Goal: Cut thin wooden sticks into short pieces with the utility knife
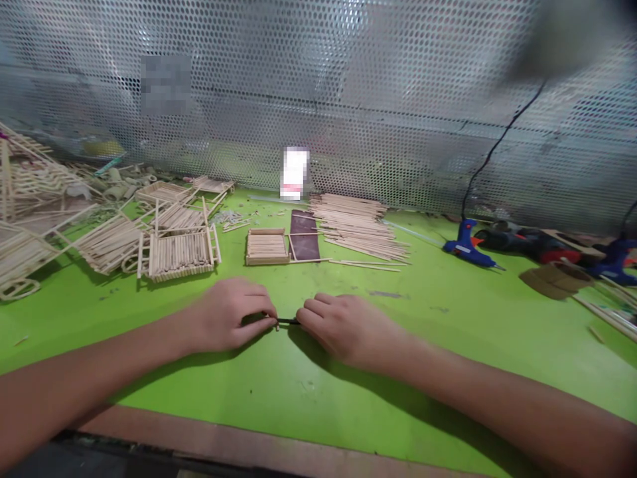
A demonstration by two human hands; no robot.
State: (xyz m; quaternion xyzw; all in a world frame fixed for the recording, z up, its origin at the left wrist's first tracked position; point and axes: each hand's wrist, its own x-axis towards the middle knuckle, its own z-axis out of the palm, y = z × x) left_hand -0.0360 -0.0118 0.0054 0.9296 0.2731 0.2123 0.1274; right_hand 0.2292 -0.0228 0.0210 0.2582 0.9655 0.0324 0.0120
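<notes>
Both hands rest low over the green table (279,411), near its front. My left hand (233,315) pinches a tiny light piece of stick (277,327) between thumb and fingertips. A thin dark tool (287,321) runs from my right hand (343,325) to the left fingertips; the right fingers are wrapped round it and hide most of it. Just beyond the hands sits a small tray made of sticks (267,246). Beside it, on the right, a dark brown sheet (304,247) lies with thin sticks across it.
A pile of loose sticks (358,226) lies behind the hands. Several small stick-built models (179,252) crowd the left side. On the right are a blue glue gun (468,245) with a black cord and a brown tape roll (555,279). A perforated metal screen (348,99) stands behind.
</notes>
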